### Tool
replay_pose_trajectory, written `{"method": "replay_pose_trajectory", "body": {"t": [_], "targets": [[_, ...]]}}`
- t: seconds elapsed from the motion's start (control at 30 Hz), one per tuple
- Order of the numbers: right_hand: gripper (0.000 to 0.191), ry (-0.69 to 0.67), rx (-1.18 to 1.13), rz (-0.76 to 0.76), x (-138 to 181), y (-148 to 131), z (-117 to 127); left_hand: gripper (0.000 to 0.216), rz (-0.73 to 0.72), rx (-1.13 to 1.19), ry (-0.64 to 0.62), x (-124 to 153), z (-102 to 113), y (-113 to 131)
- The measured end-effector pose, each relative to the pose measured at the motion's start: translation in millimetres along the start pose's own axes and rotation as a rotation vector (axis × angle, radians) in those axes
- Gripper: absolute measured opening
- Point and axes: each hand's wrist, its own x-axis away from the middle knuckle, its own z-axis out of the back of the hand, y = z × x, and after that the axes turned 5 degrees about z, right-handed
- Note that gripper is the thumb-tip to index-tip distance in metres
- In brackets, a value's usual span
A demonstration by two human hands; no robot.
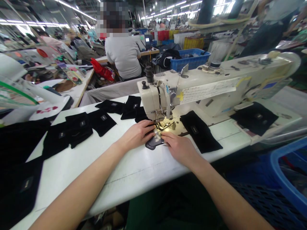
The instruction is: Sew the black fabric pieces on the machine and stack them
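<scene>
A white sewing machine point(153, 99) stands on the table, its lamp lighting the metal needle plate point(176, 126) and presser foot point(165, 124). My left hand point(137, 135) is just left of the foot, fingers bent and closed together, tips at the plate. My right hand point(179, 147) is in front of the foot with its fingers drawn together and tips on the plate's near edge. Whatever is under either hand's fingertips is too small or hidden to make out. A black fabric piece point(200, 132) with a small label lies right of my right hand. Another black piece point(142, 114) lies behind my left hand.
Several black labelled pieces point(102, 121) lie on the white table point(120, 172) to the left. One more black piece point(256, 116) rests at the machine's right end. A blue basket point(275, 166) stands at lower right. A person in a light shirt point(123, 56) sits ahead.
</scene>
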Motion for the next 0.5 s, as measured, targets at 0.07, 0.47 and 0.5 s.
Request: {"method": "replay_pose_trajectory", "body": {"t": [0.07,0.47,0.5], "targets": [[0.039,0.001,-0.005,-0.001,2.3,-0.5,1.2,0.035,-0.003,-0.001,-0.005,-0.6,0.2,-0.5],[0.030,0.349,0.026,-0.040,38.7,16.7,23.1,0.034,-0.018,0.011,0.003,0.9,-0.5,-0.3],[0.028,0.375,0.046,-0.080,41.5,18.2,26.3,0.034,-0.023,0.014,0.011,1.1,-0.9,-0.4]]}}
